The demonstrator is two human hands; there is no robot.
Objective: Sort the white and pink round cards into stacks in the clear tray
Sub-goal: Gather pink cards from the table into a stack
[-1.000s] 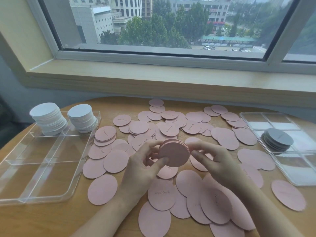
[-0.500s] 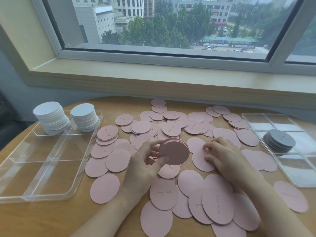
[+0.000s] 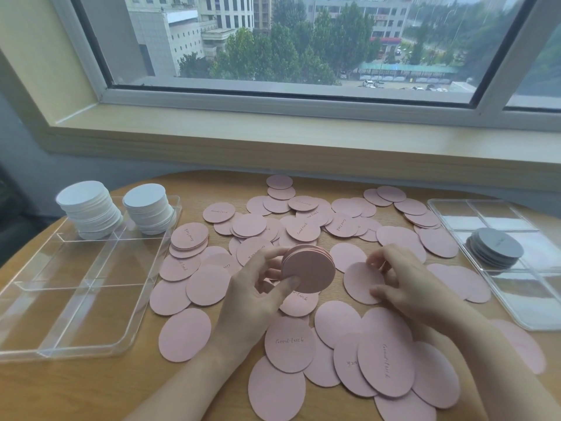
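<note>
At the middle of the table (image 3: 91, 390), my left hand (image 3: 252, 302) grips one stack of pink cards (image 3: 308, 268), lifted; my right hand (image 3: 403, 284) pinches one loose pink card (image 3: 361, 282). Far left, two white stacks (image 3: 91, 208) stand in the clear tray (image 3: 76, 299).

**Bench surface, contents**

Rounded wooden bench (image 3: 91, 390) under a window sill. Left side: clear tray (image 3: 76, 299), divided into compartments. Centre: loose pink round cards (image 3: 185, 334) scattered and overlapping, several with handwriting, a few in a small pile (image 3: 188, 238) just beside the tray. Right edge: second clear tray (image 3: 522, 302).
</note>
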